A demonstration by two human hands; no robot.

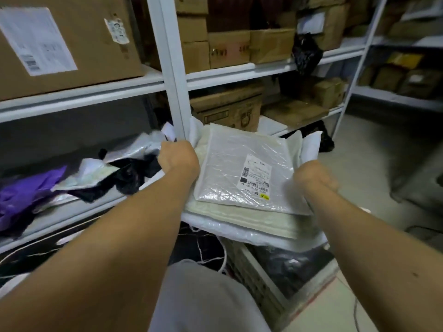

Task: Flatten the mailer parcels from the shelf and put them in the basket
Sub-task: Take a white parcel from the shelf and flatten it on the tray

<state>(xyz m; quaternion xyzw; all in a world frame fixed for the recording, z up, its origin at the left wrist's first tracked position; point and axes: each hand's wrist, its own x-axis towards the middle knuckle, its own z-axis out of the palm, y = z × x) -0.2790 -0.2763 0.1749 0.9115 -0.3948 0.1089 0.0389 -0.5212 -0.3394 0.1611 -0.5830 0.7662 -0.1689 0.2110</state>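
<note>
A stack of flattened mailers hangs in front of the shelf post. Its top one is a silvery mailer (230,164) with a white barcode label, lying on a cream mailer (225,213) and a white mailer (254,236). My left hand (178,161) is closed on the stack's left edge. At the right edge is my right hand (314,176), blurred, with its fingers curled under the stack. Directly below stands the basket (261,286), a lattice-sided crate with dark bags inside. Crumpled mailers lie on the left shelf (79,212): a purple mailer (28,188), a black mailer (129,176) and a silver mailer (136,147).
White metal shelving surrounds me, its upright post (172,75) just behind the stack. Cardboard boxes (227,49) fill the upper and right shelves, and a black bag (306,51) hangs off one edge. Floor shows at the right.
</note>
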